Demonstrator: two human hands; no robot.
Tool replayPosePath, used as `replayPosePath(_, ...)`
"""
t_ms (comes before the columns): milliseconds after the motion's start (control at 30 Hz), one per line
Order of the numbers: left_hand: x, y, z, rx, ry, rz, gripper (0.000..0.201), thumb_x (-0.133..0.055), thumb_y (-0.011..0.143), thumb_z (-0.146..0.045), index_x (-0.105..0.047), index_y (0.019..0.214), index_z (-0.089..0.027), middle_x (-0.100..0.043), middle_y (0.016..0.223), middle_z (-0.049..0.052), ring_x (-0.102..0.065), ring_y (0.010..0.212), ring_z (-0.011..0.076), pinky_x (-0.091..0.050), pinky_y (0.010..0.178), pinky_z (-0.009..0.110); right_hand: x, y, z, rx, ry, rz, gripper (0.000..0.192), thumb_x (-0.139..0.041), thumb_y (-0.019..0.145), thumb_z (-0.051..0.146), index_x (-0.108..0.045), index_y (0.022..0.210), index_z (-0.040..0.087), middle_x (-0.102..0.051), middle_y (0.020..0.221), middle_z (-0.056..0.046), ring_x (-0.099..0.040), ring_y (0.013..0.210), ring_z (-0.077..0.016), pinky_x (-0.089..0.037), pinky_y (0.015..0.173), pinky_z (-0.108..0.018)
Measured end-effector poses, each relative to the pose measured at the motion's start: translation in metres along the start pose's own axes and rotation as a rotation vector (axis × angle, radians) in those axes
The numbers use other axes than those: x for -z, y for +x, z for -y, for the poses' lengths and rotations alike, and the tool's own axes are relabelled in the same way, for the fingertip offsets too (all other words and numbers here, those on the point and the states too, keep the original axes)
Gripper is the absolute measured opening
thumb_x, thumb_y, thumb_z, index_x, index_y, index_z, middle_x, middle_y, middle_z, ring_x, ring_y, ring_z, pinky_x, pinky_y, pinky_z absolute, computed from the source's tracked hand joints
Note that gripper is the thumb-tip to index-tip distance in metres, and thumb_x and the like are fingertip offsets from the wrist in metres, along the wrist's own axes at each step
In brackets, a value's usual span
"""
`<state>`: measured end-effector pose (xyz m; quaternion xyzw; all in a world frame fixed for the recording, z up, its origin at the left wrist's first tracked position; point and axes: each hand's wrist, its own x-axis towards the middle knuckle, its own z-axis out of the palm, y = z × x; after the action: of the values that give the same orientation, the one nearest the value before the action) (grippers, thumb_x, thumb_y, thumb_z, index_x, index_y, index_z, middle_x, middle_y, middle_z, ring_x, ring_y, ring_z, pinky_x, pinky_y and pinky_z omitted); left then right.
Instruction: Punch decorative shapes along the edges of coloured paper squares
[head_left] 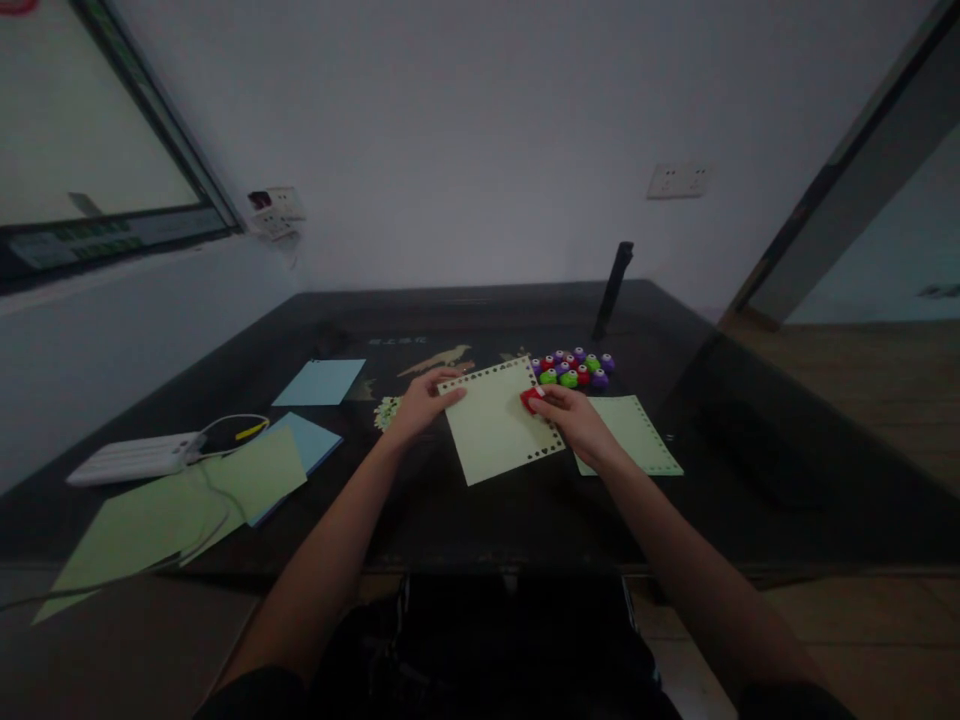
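Note:
A pale green sheet of paper (487,425) lies tilted in front of me, with small dark shapes along its top, right and part of its lower edge. My left hand (427,400) grips its upper left corner, thumb on top. At the right edge, my right hand (571,415) has its fingers closed on a small red craft punch (532,400), which sits against the sheet. Several red, green and purple punches (570,368) stand grouped just beyond. A small pile of pale paper bits (387,412) lies beside my left hand.
Another green sheet (630,435) with a patterned edge lies right. Leftward are a blue sheet (321,382), overlapping green sheets (142,520), and a white power strip or box (135,460) with a cable. A black upright object (615,290) stands at the back of the dark table (465,530).

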<state>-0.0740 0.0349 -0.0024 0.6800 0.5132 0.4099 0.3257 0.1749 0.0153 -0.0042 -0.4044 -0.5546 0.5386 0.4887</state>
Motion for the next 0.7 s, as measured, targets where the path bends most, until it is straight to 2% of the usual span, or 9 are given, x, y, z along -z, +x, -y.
replayPosePath(67, -0.007, -0.002, -0.002, 0.012, -0.144, -0.032, 0.044, -0.061, 0.076, -0.039, -0.053, 0.113, -0.016, -0.064, 0.11, 0.013, -0.063, 0.085, 0.0213, -0.051, 0.068, 0.032, 0.0, 0.001, -0.001, 0.008, 0.012, -0.027, 0.026, -0.071, 0.065, 0.038, -0.067, 0.084, 0.02, -0.069, 0.085, -0.004, -0.061, 0.077, -0.0174, -0.046, 0.073, -0.033)
replayPosePath(133, -0.015, -0.005, -0.002, 0.06, -0.308, -0.013, 0.049, -0.058, 0.078, -0.04, -0.049, 0.118, -0.015, -0.063, 0.112, 0.014, -0.063, 0.089, 0.0222, -0.051, 0.071, 0.032, 0.001, 0.002, -0.003, 0.023, 0.024, -0.055, 0.027, -0.071, 0.065, 0.038, -0.067, 0.084, 0.019, -0.069, 0.084, -0.005, -0.061, 0.076, -0.0172, -0.046, 0.072, -0.032)
replayPosePath(233, -0.025, -0.01, 0.0, 0.171, -0.401, 0.126, 0.051, -0.06, 0.076, -0.044, -0.053, 0.115, -0.012, -0.065, 0.109, 0.017, -0.063, 0.093, 0.0248, -0.052, 0.074, 0.033, 0.002, 0.004, -0.004, 0.051, 0.062, -0.104, 0.027, -0.073, 0.063, 0.037, -0.067, 0.083, 0.019, -0.069, 0.084, -0.005, -0.062, 0.076, -0.0168, -0.046, 0.073, -0.032)
replayPosePath(333, -0.029, -0.015, 0.001, 0.204, -0.377, 0.284, 0.048, -0.067, 0.071, -0.044, -0.06, 0.105, -0.011, -0.066, 0.107, 0.016, -0.063, 0.093, 0.0252, -0.051, 0.074, 0.032, 0.004, 0.006, -0.004, 0.073, 0.084, -0.139, 0.026, -0.074, 0.062, 0.035, -0.066, 0.081, 0.019, -0.069, 0.084, -0.004, -0.062, 0.078, -0.0168, -0.046, 0.076, -0.032)
replayPosePath(433, -0.029, -0.018, -0.003, 0.2, -0.308, 0.391, 0.045, -0.068, 0.07, -0.043, -0.061, 0.102, -0.012, -0.068, 0.098, 0.013, -0.064, 0.077, 0.0205, -0.049, 0.06, 0.027, 0.006, 0.007, -0.005, 0.089, 0.045, -0.174, 0.027, -0.075, 0.061, 0.035, -0.065, 0.081, 0.019, -0.069, 0.084, -0.004, -0.062, 0.079, -0.0173, -0.046, 0.077, -0.033)
replayPosePath(533, -0.03, -0.021, -0.006, 0.198, -0.246, 0.459, 0.04, -0.066, 0.071, -0.043, -0.06, 0.099, -0.013, -0.069, 0.08, 0.009, -0.06, 0.056, 0.0148, -0.04, 0.045, 0.022, 0.007, 0.008, -0.007, 0.111, 0.002, -0.172, 0.029, -0.075, 0.061, 0.036, -0.065, 0.083, 0.019, -0.069, 0.087, -0.005, -0.063, 0.082, -0.0185, -0.047, 0.079, -0.035)
replayPosePath(633, -0.031, -0.022, -0.006, 0.181, -0.252, 0.494, 0.034, -0.065, 0.073, -0.042, -0.059, 0.092, -0.014, -0.066, 0.067, 0.006, -0.057, 0.048, 0.0128, -0.036, 0.042, 0.022, 0.007, 0.009, -0.009, 0.137, -0.032, -0.159, 0.029, -0.074, 0.062, 0.036, -0.065, 0.083, 0.019, -0.069, 0.089, -0.005, -0.063, 0.085, -0.0193, -0.046, 0.081, -0.036)
replayPosePath(700, -0.03, -0.021, -0.004, 0.178, -0.238, 0.513, 0.031, -0.063, 0.074, -0.043, -0.059, 0.085, -0.014, -0.062, 0.057, 0.003, -0.054, 0.043, 0.0118, -0.034, 0.04, 0.021, 0.009, 0.009, -0.009, 0.161, -0.058, -0.193, 0.028, -0.073, 0.063, 0.037, -0.065, 0.083, 0.019, -0.068, 0.087, -0.005, -0.062, 0.083, -0.019, -0.047, 0.08, -0.035)
